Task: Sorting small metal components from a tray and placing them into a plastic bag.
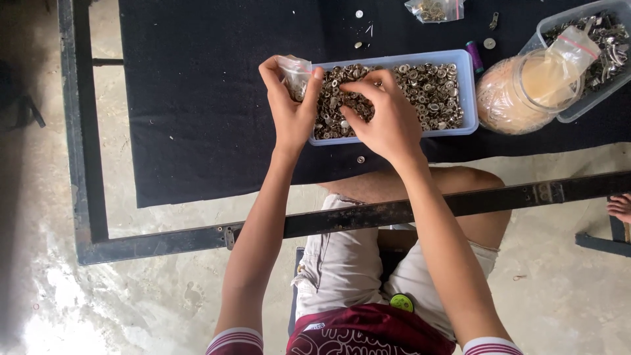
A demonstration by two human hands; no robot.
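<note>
Left hand (pixel 292 105) pinched a small clear plastic bag (pixel 294 73) at upper centre, just left of the right hand (pixel 384 115), whose fingertips gripped metal snap buttons (pixel 427 92) in the long pale-blue plastic tray (pixel 468 92).

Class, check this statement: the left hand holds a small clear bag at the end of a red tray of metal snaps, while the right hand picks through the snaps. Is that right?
Not quite: the tray is pale blue, not red, as the head view shows. The rest holds: the left hand holds a small clear bag at the tray's end, and the right hand picks through the metal snaps.
</note>
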